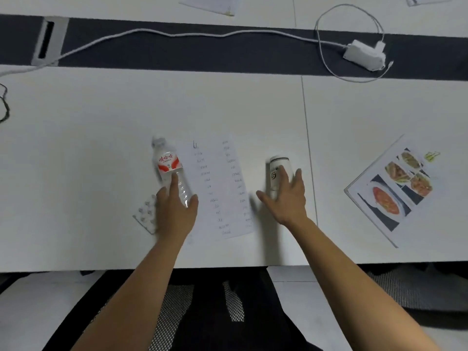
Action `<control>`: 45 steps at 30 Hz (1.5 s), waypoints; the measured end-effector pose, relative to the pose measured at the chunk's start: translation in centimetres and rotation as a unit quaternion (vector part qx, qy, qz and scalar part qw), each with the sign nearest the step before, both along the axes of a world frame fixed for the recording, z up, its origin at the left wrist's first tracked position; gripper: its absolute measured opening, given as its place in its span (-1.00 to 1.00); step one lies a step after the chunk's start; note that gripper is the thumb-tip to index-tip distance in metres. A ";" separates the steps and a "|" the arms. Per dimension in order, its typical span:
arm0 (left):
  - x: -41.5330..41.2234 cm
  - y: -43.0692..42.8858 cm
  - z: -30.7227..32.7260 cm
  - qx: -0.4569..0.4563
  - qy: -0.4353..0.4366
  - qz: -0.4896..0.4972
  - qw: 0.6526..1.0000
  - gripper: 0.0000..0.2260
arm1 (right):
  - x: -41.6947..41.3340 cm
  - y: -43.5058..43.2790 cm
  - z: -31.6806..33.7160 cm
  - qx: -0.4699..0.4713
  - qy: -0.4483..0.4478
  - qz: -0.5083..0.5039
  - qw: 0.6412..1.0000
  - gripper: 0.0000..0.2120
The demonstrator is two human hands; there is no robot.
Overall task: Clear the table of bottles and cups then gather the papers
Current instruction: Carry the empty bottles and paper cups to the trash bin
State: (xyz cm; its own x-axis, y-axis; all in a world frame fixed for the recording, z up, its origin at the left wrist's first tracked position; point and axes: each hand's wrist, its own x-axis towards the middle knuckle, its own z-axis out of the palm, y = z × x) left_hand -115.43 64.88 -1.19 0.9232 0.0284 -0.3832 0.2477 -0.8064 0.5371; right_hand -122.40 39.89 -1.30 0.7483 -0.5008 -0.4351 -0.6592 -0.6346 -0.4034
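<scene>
Fingers (pixel 174 182) round bottle (pixel 166 160), between blister pack (pixel 145 214) and paper (pixel 222 188).

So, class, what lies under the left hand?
A blister pack lies under the left hand, which grips the bottle. The hand covers the pack's right end, so that part cannot be seen.

**Both arms out: one hand gripping, one spread**

Both bare forearms reach forward, one on each side of the printed sheet (pixel 220 188). The left hand (pixel 176 211), at the sheet's left edge, grips the water bottle (pixel 167 163) low down, index finger laid along it and thumb on the sheet side. The right hand (pixel 286 198), just right of the sheet, has fingers straight and splayed at the white can (pixel 276 163) (contact unclear, the fingers are blurred)
</scene>
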 end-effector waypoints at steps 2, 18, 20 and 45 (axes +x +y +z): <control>0.3 -0.1 -0.1 0.004 -0.003 -0.018 1.000 -0.32 | 0.7 0.1 -0.7 -0.002 -0.016 -0.005 1.000 -0.27; -4.3 2.7 10.2 -0.226 -0.034 0.197 0.953 -0.45 | -4.7 3.3 8.0 0.127 -0.159 -0.161 0.966 -0.44; -5.7 2.8 11.1 -0.237 -0.057 0.188 0.951 -0.50 | -6.5 4.1 9.1 0.144 -0.182 -0.193 0.953 -0.43; -30.5 -20.8 19.1 -0.422 -0.065 -0.301 0.853 -0.45 | -49.2 0.5 17.8 -0.025 -0.396 -0.629 0.668 -0.37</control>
State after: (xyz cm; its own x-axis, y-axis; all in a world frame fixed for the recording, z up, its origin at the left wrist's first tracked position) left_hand -145.94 44.06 17.89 0.7100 -0.7003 0.0740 -0.1800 -0.0789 0.9805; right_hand -171.56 40.35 16.49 -0.2927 -0.9498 -0.1108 -0.2758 0.1948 -0.9413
